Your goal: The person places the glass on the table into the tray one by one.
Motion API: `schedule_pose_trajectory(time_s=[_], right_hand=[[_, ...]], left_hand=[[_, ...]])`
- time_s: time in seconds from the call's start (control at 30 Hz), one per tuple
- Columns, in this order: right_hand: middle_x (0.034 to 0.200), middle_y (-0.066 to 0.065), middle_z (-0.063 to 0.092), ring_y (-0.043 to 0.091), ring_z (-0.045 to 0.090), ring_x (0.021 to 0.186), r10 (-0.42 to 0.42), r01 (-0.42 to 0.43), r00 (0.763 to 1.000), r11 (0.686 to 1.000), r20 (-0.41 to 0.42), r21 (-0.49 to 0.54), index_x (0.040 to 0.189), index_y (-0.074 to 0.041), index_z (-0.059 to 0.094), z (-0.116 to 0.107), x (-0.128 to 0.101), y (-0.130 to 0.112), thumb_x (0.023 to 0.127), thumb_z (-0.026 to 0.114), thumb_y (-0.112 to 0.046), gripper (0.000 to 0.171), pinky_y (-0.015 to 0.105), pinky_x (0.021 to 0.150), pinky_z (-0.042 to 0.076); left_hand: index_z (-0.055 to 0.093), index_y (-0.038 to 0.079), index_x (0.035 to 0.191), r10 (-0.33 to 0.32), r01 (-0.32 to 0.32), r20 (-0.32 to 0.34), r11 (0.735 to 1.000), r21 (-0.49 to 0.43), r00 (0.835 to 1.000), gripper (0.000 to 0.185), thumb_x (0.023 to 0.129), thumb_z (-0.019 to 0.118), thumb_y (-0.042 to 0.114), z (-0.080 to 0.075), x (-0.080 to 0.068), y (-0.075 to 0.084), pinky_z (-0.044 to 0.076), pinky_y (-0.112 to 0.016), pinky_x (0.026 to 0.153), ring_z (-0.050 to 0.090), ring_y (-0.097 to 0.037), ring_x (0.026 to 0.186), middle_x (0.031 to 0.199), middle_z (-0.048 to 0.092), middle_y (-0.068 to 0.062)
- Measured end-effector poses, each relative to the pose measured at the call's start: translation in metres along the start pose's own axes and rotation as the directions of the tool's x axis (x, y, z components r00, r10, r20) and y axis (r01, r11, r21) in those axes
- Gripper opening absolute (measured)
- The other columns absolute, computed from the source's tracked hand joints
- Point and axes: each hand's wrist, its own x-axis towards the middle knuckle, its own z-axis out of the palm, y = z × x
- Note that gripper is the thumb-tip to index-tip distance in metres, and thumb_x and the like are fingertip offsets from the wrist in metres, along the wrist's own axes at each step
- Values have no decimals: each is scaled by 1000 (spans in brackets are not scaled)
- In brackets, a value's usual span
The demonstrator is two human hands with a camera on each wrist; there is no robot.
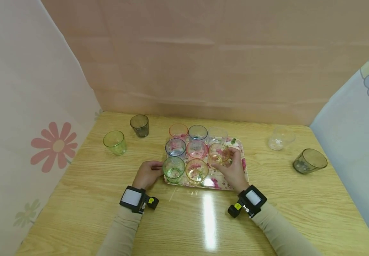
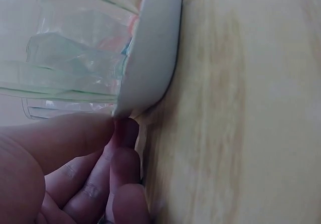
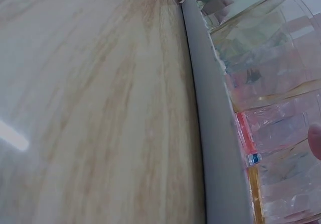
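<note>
A floral tray (image 1: 214,182) bears several tinted glasses in rows. My left hand (image 1: 147,174) pinches the tray's front left corner between thumb and fingers; the left wrist view shows its white side wall (image 2: 153,48) right at the fingertips. Beside that hand stands a green glass (image 1: 174,168), with a yellow glass (image 1: 197,171) to its right. My right hand (image 1: 234,170) grips an orange-rimmed glass (image 1: 219,153) at the right end of the middle row, thumb in front and fingers at its right side. Only a fingertip (image 3: 315,139) of this hand shows in the right wrist view.
Left of the tray stand a lime-green glass (image 1: 115,143) and a dark grey glass (image 1: 139,126). To its right are a clear glass (image 1: 280,138) and a brown glass (image 1: 310,161), both tilted in view. A cloth wall (image 1: 203,71) rises behind the wooden table (image 1: 178,227).
</note>
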Motion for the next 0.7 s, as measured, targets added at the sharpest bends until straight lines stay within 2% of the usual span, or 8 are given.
schedule_pose_trajectory(time_s=[0.43,0.7], right_hand=[[141,21,37,36,38,137,-5,5,1000,998,8,-60,141,0,23,2,3,1,91,78,-11,75,56,118,29],[141,22,37,36,37,136,-19,19,1000,997,7,-69,141,-1,23,2,5,4,90,79,-8,77,56,118,30]], left_hand=[[76,0,110,7,-7,-8,1000,0,1000,20,92,75,8,0,0,0,53,-46,91,70,-27,97,99,76,-11],[77,0,110,0,0,-12,1000,-1,1000,20,92,75,9,1,0,0,53,-47,91,70,-27,96,99,76,-11]])
